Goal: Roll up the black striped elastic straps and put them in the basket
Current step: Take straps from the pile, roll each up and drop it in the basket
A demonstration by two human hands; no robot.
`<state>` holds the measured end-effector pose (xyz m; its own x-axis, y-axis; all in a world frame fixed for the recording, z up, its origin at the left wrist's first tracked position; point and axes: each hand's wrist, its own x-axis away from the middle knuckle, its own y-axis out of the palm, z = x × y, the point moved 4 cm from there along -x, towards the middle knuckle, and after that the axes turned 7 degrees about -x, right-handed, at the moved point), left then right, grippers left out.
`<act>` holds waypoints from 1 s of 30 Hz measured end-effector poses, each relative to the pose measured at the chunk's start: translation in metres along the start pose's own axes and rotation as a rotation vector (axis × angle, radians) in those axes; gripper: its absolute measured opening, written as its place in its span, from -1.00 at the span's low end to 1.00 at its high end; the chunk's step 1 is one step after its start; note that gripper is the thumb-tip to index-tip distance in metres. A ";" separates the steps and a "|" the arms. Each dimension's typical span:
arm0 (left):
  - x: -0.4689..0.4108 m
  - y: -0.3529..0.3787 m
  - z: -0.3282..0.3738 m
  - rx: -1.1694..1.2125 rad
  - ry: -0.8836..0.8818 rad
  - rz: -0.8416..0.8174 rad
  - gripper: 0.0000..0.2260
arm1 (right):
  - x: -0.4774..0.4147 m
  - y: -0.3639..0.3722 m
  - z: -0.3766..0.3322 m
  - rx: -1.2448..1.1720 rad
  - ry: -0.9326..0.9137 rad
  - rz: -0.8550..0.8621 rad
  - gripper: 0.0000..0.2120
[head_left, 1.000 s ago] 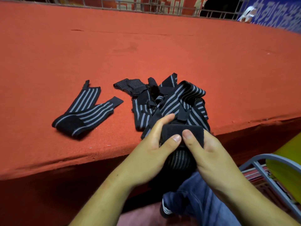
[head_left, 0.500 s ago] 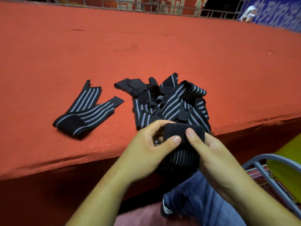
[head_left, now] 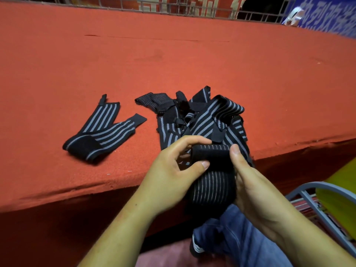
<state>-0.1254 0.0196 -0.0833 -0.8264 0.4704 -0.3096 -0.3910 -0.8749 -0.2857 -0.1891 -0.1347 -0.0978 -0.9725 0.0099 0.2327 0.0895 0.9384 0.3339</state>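
Observation:
Both of my hands hold one black striped elastic strap [head_left: 212, 182] just in front of the red table's near edge. My left hand [head_left: 171, 170] pinches its rolled top end from the left, thumb across the front. My right hand [head_left: 250, 182] grips the same roll from the right, and the loose striped tail hangs below it. A tangled pile of straps [head_left: 202, 118] lies on the table right behind my hands. One more strap [head_left: 100, 132], folded in a V, lies flat to the left. No basket shows.
The red felt table [head_left: 173, 60] reaches back to a metal railing [head_left: 173, 8]. At the lower right are a grey metal chair frame [head_left: 317, 201] and a yellow-green seat [head_left: 339, 189]. My knee in blue jeans [head_left: 240, 239] is below the hands.
The roll has grown and turned away from me, with grey stripes now on its top. My left fingers have shifted round it, and both hands rose slightly.

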 end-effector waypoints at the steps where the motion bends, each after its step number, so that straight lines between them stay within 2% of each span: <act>1: 0.000 0.001 0.000 0.019 -0.004 -0.005 -0.65 | 0.000 0.001 -0.001 -0.001 -0.007 -0.003 -0.44; 5: 0.001 0.003 -0.001 0.059 -0.013 -0.012 -0.64 | 0.000 0.002 -0.003 0.001 -0.018 0.009 -0.44; 9: 0.002 0.003 -0.002 0.013 -0.001 -0.010 -0.62 | 0.002 0.003 -0.007 -0.001 -0.049 0.043 -0.54; 14: 0.007 0.009 -0.005 0.099 -0.159 -0.121 -0.50 | 0.001 0.003 -0.008 -0.028 -0.093 0.044 -0.62; 20: 0.009 0.012 -0.002 0.013 -0.196 -0.116 -0.54 | 0.003 0.003 -0.001 0.136 -0.117 0.046 -0.67; 25: 0.011 0.017 -0.002 0.026 -0.198 -0.155 -0.52 | 0.001 0.001 0.001 0.287 -0.153 0.077 -0.57; 30: 0.009 0.017 -0.006 0.003 -0.203 -0.193 -0.52 | 0.005 -0.002 -0.006 0.337 -0.259 0.133 -0.64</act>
<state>-0.1373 0.0099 -0.0963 -0.8007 0.5958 -0.0619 -0.5498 -0.7721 -0.3188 -0.1927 -0.1387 -0.0921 -0.9829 0.1843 0.0024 0.1843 0.9828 -0.0102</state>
